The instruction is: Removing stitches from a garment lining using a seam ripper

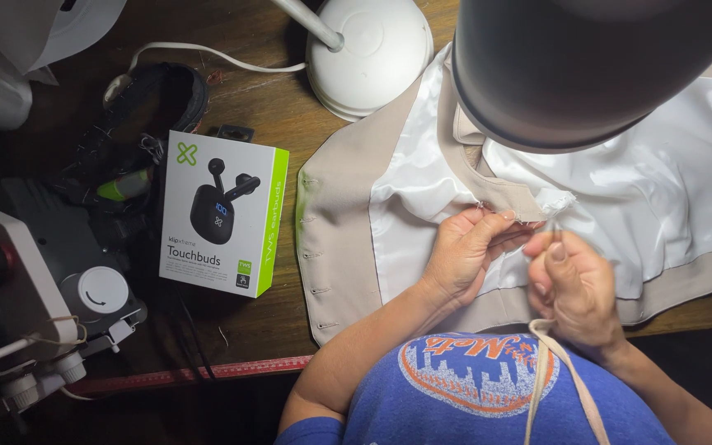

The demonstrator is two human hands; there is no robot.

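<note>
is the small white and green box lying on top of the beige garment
No, the white and green box lies on the bare wooden table to the left of the beige garment, with a gap between them.

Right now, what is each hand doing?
Left hand: pinching the beige garment's edge by the white lining.
Right hand: fingers closed as if pinching; what it holds cannot be told.

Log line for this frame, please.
left hand: pinches beige garment seam | right hand: shut, pinching something thin, cannot tell what | desk lamp overhead
</note>
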